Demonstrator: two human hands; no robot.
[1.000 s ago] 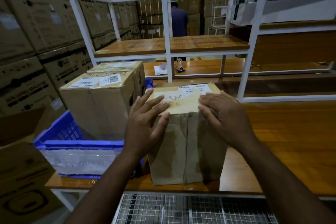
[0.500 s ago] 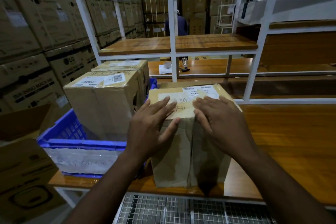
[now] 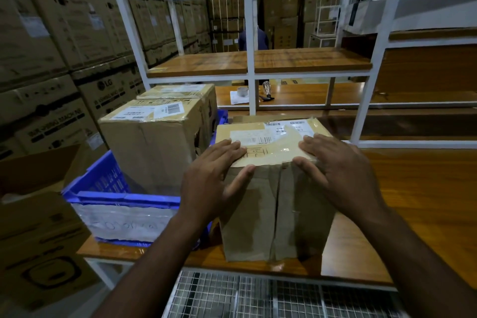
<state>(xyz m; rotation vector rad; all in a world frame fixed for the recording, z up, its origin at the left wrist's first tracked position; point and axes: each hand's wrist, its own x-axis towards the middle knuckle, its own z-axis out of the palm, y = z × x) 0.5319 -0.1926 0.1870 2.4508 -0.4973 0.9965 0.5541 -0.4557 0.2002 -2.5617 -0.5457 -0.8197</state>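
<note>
While tall stacks of brown printed cartons fill the far left, a blue plastic crate sits at the left end of the wooden surface, carrying a taped brown cardboard carton with another behind it. Just right of the crate stands the upright parcel wrapped in brown paper, close to the near edge.

The left hand lies flat on the parcel's top left corner, fingers straight over the edge of the white barcode label, thumb down on the front face. The right hand presses flat on the top right corner in the same way; neither grips anything.

Half a second ago both hands sat close together at the middle of the near top edge; now they have slid apart to the corners. That reads as an outward smoothing stroke over the taped label, probably nearly finished. The parcel itself has not shifted. Behind it rises a white metal rack.
</note>
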